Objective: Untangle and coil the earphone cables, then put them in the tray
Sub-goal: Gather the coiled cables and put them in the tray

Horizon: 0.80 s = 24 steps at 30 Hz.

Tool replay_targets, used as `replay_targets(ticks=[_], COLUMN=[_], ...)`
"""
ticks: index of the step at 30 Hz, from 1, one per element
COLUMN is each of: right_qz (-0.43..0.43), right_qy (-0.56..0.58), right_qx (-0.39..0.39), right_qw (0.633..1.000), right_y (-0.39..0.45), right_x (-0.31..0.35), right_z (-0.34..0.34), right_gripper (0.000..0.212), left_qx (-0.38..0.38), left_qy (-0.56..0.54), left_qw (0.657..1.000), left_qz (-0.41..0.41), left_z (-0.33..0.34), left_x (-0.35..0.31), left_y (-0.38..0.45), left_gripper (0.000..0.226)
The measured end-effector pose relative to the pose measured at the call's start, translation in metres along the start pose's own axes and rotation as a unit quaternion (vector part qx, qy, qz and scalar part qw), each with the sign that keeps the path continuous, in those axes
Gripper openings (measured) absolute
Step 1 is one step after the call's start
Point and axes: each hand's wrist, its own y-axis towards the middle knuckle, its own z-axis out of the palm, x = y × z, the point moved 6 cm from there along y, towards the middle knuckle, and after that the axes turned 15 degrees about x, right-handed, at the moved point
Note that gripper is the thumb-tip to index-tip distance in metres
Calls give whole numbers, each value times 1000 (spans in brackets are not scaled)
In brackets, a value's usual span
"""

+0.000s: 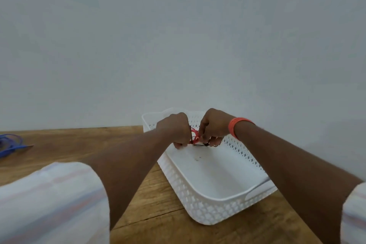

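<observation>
Over the tray, at its 12 o'clock end, both hands' fingers pinch the thin, floppy earphone cables, best held by their loops.

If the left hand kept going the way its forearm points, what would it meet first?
Probably the red cable bundle it already grips, then the right hand holding the other side; beyond them, the tray's far wall. Depth is uncertain.

This looks like a plain room in a home. A wooden desk with visible grain and a crack stands against a bare, pale wall. Below the grip sits a white plastic household tray with perforated sides; far to its left lies a blue cable.
</observation>
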Motion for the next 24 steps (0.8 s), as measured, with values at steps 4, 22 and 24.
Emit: replay_targets(ticks=[4, 22, 24], right_qz=[-7, -262, -280], right_qy=[-33, -107, -92], right_qx=[-41, -111, -96], right_qw=[999, 953, 951], right_y=[-24, -83, -72], right_x=[18, 264, 294], right_z=[-12, 123, 147], right_gripper=[20, 13, 11], left_qx=[-52, -363, -401], left_qy=[96, 16, 6], left_qw=[994, 926, 907], left_qz=[6, -100, -128], left_z=[-22, -58, -62], left_x=[2, 249, 286], left_y=[-25, -300, -323], left_gripper=[23, 10, 7])
